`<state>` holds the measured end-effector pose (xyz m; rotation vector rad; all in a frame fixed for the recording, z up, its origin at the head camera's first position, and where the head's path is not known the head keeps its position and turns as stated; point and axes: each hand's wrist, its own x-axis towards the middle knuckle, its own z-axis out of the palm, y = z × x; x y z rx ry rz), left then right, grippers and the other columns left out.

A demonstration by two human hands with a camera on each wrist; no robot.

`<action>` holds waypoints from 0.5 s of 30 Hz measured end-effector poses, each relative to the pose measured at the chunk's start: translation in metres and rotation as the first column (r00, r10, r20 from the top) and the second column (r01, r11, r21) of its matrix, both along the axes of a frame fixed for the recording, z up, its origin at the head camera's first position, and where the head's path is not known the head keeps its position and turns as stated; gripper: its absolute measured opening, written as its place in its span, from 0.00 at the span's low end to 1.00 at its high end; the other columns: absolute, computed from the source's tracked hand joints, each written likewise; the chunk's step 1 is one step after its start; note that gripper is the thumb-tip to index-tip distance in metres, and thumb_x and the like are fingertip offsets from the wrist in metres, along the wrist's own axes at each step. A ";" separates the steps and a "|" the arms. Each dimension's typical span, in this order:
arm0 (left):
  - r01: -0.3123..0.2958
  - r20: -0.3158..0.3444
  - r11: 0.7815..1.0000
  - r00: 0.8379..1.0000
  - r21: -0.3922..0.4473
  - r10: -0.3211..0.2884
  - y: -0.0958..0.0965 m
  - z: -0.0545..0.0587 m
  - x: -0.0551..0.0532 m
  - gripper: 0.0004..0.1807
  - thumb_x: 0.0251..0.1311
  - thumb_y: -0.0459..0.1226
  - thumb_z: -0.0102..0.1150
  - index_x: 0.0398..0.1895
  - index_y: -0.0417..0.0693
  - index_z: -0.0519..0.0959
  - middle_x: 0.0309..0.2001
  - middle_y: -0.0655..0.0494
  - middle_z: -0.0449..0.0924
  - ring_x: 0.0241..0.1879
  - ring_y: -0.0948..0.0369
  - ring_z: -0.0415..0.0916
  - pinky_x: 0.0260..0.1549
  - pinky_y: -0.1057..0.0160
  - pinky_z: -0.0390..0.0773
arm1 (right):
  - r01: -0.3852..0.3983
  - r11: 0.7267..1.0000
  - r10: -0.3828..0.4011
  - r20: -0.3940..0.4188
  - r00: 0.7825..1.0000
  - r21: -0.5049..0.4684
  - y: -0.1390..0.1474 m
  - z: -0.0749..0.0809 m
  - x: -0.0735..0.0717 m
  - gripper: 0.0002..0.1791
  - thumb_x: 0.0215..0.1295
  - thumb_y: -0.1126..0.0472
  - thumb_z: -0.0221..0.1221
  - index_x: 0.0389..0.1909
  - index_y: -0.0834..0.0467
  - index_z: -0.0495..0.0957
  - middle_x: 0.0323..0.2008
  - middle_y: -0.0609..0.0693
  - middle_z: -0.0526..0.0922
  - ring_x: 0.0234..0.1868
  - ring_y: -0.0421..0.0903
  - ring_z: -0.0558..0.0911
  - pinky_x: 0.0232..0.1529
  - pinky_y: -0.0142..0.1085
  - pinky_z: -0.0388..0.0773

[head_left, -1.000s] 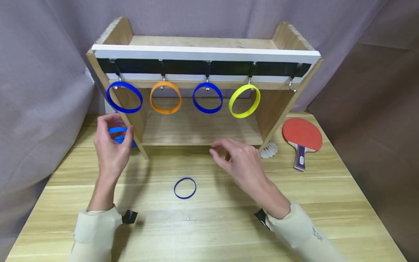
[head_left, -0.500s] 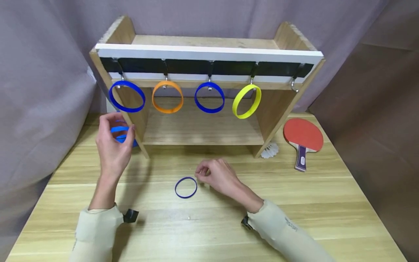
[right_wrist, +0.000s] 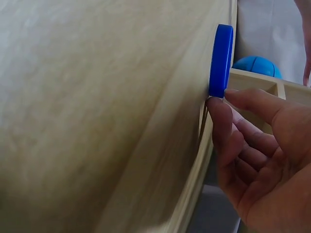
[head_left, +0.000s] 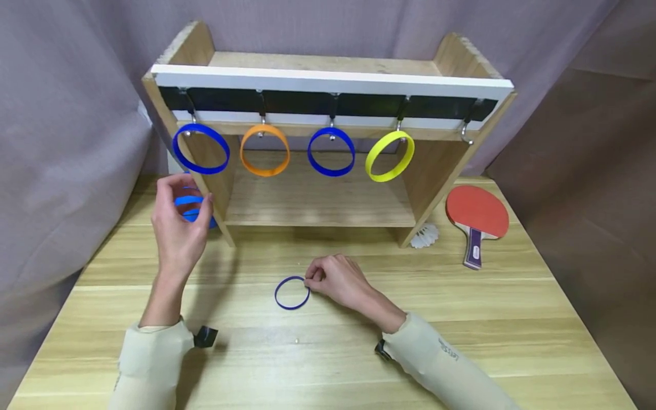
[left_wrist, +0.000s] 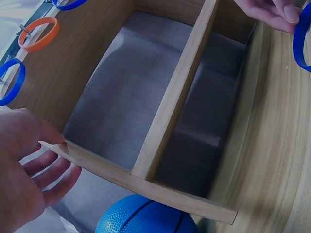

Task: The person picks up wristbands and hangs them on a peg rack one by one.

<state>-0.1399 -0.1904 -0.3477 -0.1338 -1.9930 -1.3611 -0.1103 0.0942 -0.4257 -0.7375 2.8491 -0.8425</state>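
Note:
My right hand [head_left: 338,280] is low over the table, its thumb and forefinger pinching the near-right edge of a blue silicone wristband [head_left: 277,300]. In the right wrist view the same band [right_wrist: 221,60] stands out from the fingertips. My left hand [head_left: 180,219] holds the left side panel of a wooden shelf [head_left: 318,208]; the left wrist view has the thumb on the panel's edge [left_wrist: 102,167] and the fingers on its outer side. From the shelf's hooks hang a blue wristband [head_left: 225,162], an orange one [head_left: 265,172], another blue one [head_left: 331,172] and a yellow one [head_left: 389,175].
The rightmost hook [head_left: 466,135] carries no band. A blue ball [left_wrist: 146,216] sits outside the shelf's left panel, partly behind my left hand. To the right lie a white shuttlecock [head_left: 424,235] and a red table tennis bat [head_left: 476,212]. Grey curtain [head_left: 328,28] hangs behind.
My right hand has come down and left from the shelf's front to the table and taken hold of the blue wristband's edge. My left hand stays at the side panel.

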 end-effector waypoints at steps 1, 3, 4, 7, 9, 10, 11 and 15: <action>-0.001 -0.001 1.000 1.000 0.002 0.001 0.000 0.000 0.000 0.21 0.55 0.26 0.66 0.52 0.34 0.71 0.42 0.51 0.77 0.40 0.60 0.78 0.36 0.72 0.81 | 0.000 1.000 0.000 0.004 1.000 0.000 0.000 0.000 0.000 0.04 0.57 0.56 0.70 0.27 0.45 0.84 0.21 0.32 0.79 0.23 0.29 0.76 0.28 0.30 0.75; 0.000 0.001 1.000 1.000 0.006 0.000 0.001 0.000 0.000 0.22 0.55 0.27 0.66 0.52 0.34 0.71 0.42 0.51 0.77 0.40 0.59 0.78 0.35 0.72 0.81 | -0.003 1.000 0.003 0.017 1.000 -0.007 0.000 0.000 -0.001 0.03 0.57 0.57 0.69 0.27 0.46 0.85 0.21 0.33 0.80 0.23 0.29 0.76 0.29 0.30 0.75; 0.001 0.001 1.000 1.000 0.009 -0.001 0.000 0.001 0.000 0.21 0.55 0.27 0.66 0.52 0.34 0.71 0.42 0.51 0.77 0.40 0.58 0.78 0.35 0.72 0.81 | -0.004 1.000 0.004 0.022 1.000 -0.011 0.000 0.000 -0.001 0.03 0.58 0.57 0.69 0.27 0.47 0.85 0.21 0.33 0.80 0.23 0.29 0.76 0.29 0.30 0.75; 0.003 0.001 1.000 1.000 0.013 -0.003 0.000 0.001 0.000 0.21 0.55 0.27 0.66 0.52 0.35 0.72 0.42 0.51 0.76 0.40 0.57 0.78 0.34 0.72 0.81 | -0.008 1.000 0.009 0.029 1.000 -0.024 -0.001 0.000 0.000 0.03 0.58 0.59 0.69 0.27 0.48 0.86 0.21 0.34 0.81 0.23 0.29 0.77 0.30 0.30 0.76; 0.003 0.002 1.000 1.000 0.011 -0.003 0.000 0.000 0.000 0.21 0.55 0.27 0.66 0.52 0.35 0.72 0.42 0.51 0.76 0.40 0.57 0.78 0.34 0.72 0.81 | -0.013 0.999 0.014 0.031 0.999 -0.034 -0.001 0.000 0.000 0.03 0.57 0.60 0.68 0.27 0.48 0.86 0.21 0.34 0.81 0.23 0.29 0.77 0.31 0.30 0.77; 0.001 0.003 1.000 1.000 0.010 -0.001 0.000 0.000 0.000 0.21 0.55 0.26 0.66 0.52 0.35 0.72 0.42 0.51 0.76 0.40 0.57 0.78 0.34 0.72 0.81 | -0.015 0.999 0.016 0.033 0.999 -0.040 -0.001 0.000 0.000 0.03 0.57 0.60 0.68 0.27 0.49 0.86 0.21 0.35 0.81 0.23 0.29 0.77 0.32 0.30 0.77; -0.001 0.004 1.000 1.000 0.007 0.000 0.000 -0.001 0.000 0.21 0.55 0.26 0.66 0.52 0.35 0.72 0.42 0.51 0.76 0.40 0.58 0.78 0.34 0.72 0.81 | -0.017 0.999 0.019 0.036 0.999 -0.046 -0.001 0.000 0.000 0.03 0.57 0.61 0.68 0.27 0.49 0.86 0.22 0.35 0.82 0.23 0.30 0.78 0.32 0.31 0.77; -0.010 0.008 1.000 1.000 -0.001 0.010 0.001 0.000 0.001 0.22 0.55 0.26 0.66 0.52 0.33 0.71 0.43 0.50 0.76 0.40 0.60 0.77 0.35 0.73 0.81 | -0.019 0.997 0.023 0.054 0.998 -0.074 -0.001 -0.001 0.001 0.03 0.56 0.63 0.68 0.28 0.51 0.86 0.22 0.37 0.82 0.24 0.30 0.78 0.34 0.31 0.78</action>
